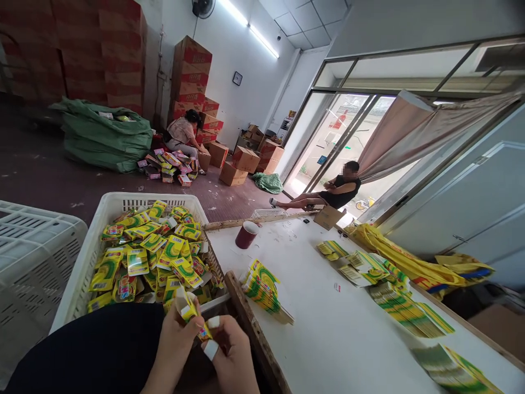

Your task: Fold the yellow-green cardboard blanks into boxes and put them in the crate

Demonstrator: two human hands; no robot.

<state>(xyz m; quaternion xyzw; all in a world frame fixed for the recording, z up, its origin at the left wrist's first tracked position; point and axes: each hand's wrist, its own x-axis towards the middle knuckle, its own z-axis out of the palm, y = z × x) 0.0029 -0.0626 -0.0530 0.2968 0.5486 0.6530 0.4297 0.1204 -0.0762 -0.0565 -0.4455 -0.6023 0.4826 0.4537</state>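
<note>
My left hand point(177, 338) is closed around a small yellow carton point(188, 311), whose white end flap stands open at the top. At the carton's lower end, the thumb and fingers of my right hand point(234, 350) pinch it; white tape wraps two of those fingertips. Just beyond my hands, a white plastic crate point(107, 203) holds a heap of similar yellow and green cartons point(153, 243). To the right, a fanned stack of flat cartons point(264, 290) lies on the white tabletop point(311, 328).
A dark red mug point(246, 235) stands near the table's far edge. More flat carton stacks point(404, 309) line the right side. A wooden edge strip point(256, 331) borders the table beside me. One person point(184, 134) sits by brown boxes; another person point(340, 186) sits near the doorway.
</note>
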